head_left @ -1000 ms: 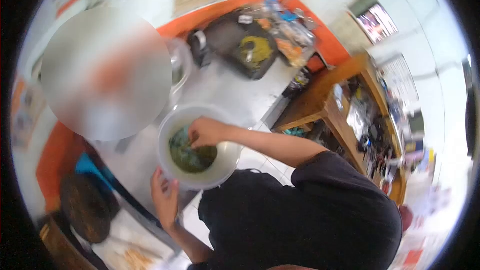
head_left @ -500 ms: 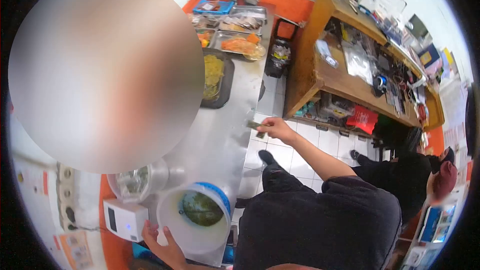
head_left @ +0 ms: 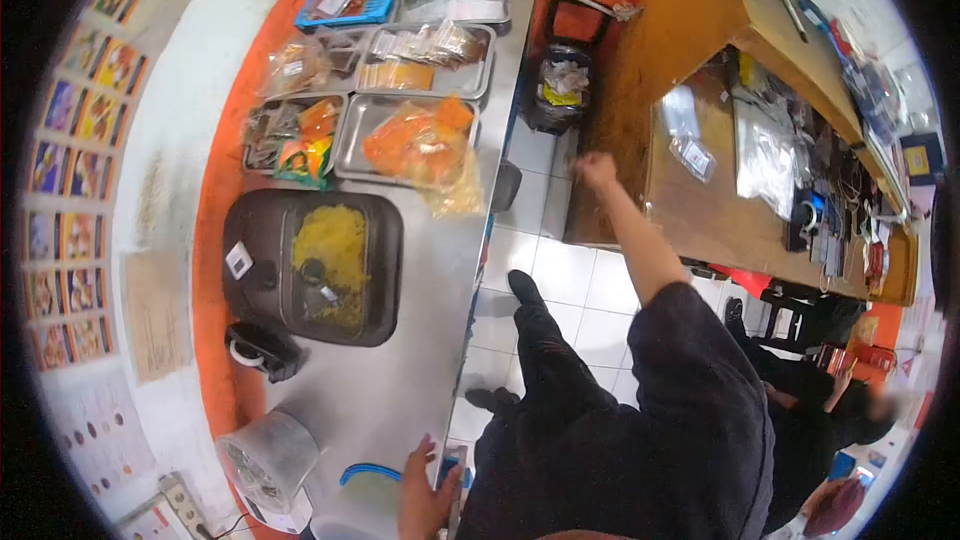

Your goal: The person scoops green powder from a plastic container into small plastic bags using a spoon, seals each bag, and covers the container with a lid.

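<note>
My right hand [head_left: 597, 172] is out in front, closed like a fist, beside the side panel of a wooden cabinet [head_left: 610, 140]. It is slightly blurred, and whatever it holds, if anything, does not show. A black bin [head_left: 556, 110] with crumpled wrappers stands just beyond it. Low in the view, my left hand [head_left: 428, 493] has its fingers apart, near the table's edge and right beside a white bucket [head_left: 365, 515] with a blue inner edge. Neither hand grips anything that I can see.
The steel table [head_left: 425, 370] bears a dark tray [head_left: 265, 240] of yellow food, a steel tray [head_left: 400, 145] of orange packets, a blue basket [head_left: 385, 2] and a translucent tub [head_left: 268, 455]. A black tape dispenser [head_left: 265, 352] lies near the wall. Another person [head_left: 840, 420] is at the right.
My view has swung toward the far end of the table. My right hand has moved forward, and the small dark green piece it held no longer shows. My left hand is now nearer the table edge.
</note>
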